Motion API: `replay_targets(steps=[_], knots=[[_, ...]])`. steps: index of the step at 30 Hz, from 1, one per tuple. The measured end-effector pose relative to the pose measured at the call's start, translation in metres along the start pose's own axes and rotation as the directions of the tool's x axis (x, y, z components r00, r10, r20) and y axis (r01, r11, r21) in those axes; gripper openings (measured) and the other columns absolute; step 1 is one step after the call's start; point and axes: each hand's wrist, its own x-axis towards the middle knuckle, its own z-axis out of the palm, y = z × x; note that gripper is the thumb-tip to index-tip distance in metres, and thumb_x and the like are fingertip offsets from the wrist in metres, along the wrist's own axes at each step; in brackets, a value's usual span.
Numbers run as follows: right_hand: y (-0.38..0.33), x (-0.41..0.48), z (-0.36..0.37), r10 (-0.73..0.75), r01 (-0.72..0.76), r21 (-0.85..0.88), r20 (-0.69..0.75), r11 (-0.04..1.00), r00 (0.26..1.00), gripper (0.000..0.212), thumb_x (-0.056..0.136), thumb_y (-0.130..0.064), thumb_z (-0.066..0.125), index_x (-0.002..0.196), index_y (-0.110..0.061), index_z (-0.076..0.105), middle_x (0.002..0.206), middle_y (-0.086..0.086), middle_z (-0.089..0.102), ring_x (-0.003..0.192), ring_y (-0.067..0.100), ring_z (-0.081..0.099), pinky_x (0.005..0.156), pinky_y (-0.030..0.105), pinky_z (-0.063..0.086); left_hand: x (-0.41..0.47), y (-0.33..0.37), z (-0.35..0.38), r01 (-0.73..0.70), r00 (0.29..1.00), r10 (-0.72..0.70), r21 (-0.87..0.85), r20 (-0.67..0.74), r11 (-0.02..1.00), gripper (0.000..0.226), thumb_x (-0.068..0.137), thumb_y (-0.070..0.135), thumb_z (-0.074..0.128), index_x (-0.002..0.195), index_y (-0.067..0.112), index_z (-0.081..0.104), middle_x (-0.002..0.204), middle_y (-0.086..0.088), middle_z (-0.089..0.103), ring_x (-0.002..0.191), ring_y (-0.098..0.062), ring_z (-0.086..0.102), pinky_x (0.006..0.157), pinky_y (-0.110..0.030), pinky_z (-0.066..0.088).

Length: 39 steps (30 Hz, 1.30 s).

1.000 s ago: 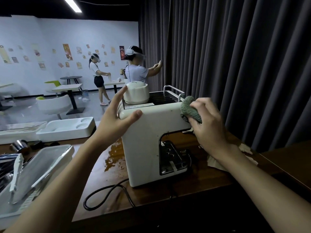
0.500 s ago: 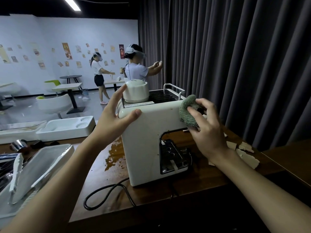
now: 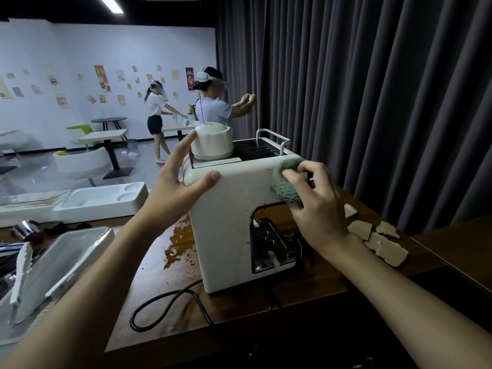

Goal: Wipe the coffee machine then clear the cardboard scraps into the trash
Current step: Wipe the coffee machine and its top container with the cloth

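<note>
Pressing a green knitted cloth (image 3: 286, 182) against the upper right corner of the white boxy coffee machine (image 3: 229, 235), my right hand (image 3: 316, 209) has its fingers (image 3: 298, 182) curled round it. My left hand (image 3: 173, 187) braces the machine's top left edge (thumb in front, fingers straight). Torn beige cardboard scraps (image 3: 383, 243) lie on the dark wooden bench (image 3: 170, 278), right of the machine.

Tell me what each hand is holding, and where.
Right hand pinches a bunched green cloth against the coffee machine at its top right edge. Left hand steadies the top left corner, thumb in front, fingers straight.
</note>
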Motion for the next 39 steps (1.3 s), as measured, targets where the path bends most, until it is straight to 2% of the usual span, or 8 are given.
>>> replay_targets(steps=[5,8,13,17,25,32,36,39], knots=[[-0.007,-0.01,0.008,0.07,-0.071,0.095,0.016,0.993,0.997,0.047,0.09,-0.035,0.063,0.122,-0.001,0.063,0.12,0.023,0.05,0.112,0.033,0.053,0.093,0.042,0.05,0.0,0.0,0.001,0.001,1.0,-0.001,-0.005,0.003,1.0,0.083,0.082,0.045,0.071,0.152,0.044,0.027,0.158,0.021,0.031,0.143,0.001,0.029,0.089,0.003,0.034],[-0.02,-0.012,0.008,0.156,-0.157,0.164,0.022,0.974,0.988,0.054,0.098,-0.044,0.047,0.125,0.0,0.062,0.124,0.022,0.048,0.117,0.032,0.05,0.097,0.039,0.046,0.0,0.0,0.0,-0.005,1.0,0.005,-0.016,0.009,1.0,0.084,0.081,0.046,0.071,0.152,0.045,0.027,0.157,0.021,0.031,0.144,0.002,0.028,0.098,-0.008,0.033],[-0.024,-0.011,0.013,0.247,-0.225,0.224,-0.074,0.948,0.966,0.033,0.092,-0.024,0.063,0.118,-0.003,0.067,0.121,0.017,0.05,0.115,0.027,0.051,0.1,0.031,0.043,-0.001,0.001,0.0,-0.001,1.0,0.001,-0.025,0.01,1.0,0.084,0.081,0.046,0.072,0.152,0.044,0.027,0.156,0.022,0.032,0.143,0.003,0.029,0.097,-0.004,0.033],[-0.023,-0.018,0.015,0.183,-0.17,0.179,-0.056,0.969,0.982,0.031,0.083,-0.012,0.074,0.112,-0.003,0.068,0.117,0.017,0.053,0.112,0.026,0.05,0.096,0.039,0.047,-0.001,0.002,-0.001,0.002,1.0,-0.002,-0.033,0.009,0.999,0.085,0.08,0.046,0.072,0.152,0.043,0.028,0.156,0.024,0.032,0.143,0.003,0.029,0.09,0.005,0.033],[-0.018,-0.005,0.017,0.225,-0.193,0.203,-0.149,0.96,0.963,0.034,0.085,-0.009,0.071,0.117,-0.002,0.066,0.119,0.014,0.053,0.111,0.027,0.054,0.093,0.041,0.051,-0.002,0.003,0.0,-0.009,1.0,0.009,-0.024,0.008,1.0,0.085,0.081,0.045,0.071,0.153,0.041,0.027,0.157,0.02,0.031,0.144,0.0,0.029,0.086,0.007,0.034],[-0.024,-0.02,0.021,0.047,-0.043,0.171,-0.022,0.984,0.999,0.041,0.077,-0.002,0.077,0.117,-0.001,0.067,0.118,0.009,0.049,0.106,0.03,0.056,0.095,0.041,0.05,-0.002,0.002,0.0,-0.004,1.0,0.005,-0.033,0.011,0.999,0.084,0.081,0.044,0.071,0.153,0.041,0.028,0.157,0.019,0.032,0.142,0.0,0.03,0.082,0.006,0.036],[-0.034,-0.004,0.02,0.312,-0.26,0.251,-0.196,0.932,0.93,0.031,0.085,-0.006,0.071,0.115,-0.001,0.068,0.114,0.014,0.055,0.109,0.015,0.051,0.095,0.031,0.049,-0.002,-0.002,-0.004,-0.005,0.999,0.006,-0.032,0.045,0.999,0.072,0.087,0.054,0.064,0.149,0.052,0.028,0.152,0.031,0.03,0.143,0.001,0.028,0.098,-0.014,0.038],[-0.046,-0.007,0.027,0.28,-0.234,0.245,-0.171,0.941,0.945,0.031,0.085,-0.006,0.071,0.115,0.0,0.068,0.113,0.016,0.056,0.108,0.022,0.053,0.095,0.037,0.049,0.0,-0.007,-0.009,0.025,0.998,-0.022,-0.053,0.067,0.998,0.059,0.092,0.058,0.046,0.148,0.053,0.029,0.156,0.022,0.031,0.143,-0.002,0.03,0.112,-0.034,0.03]])
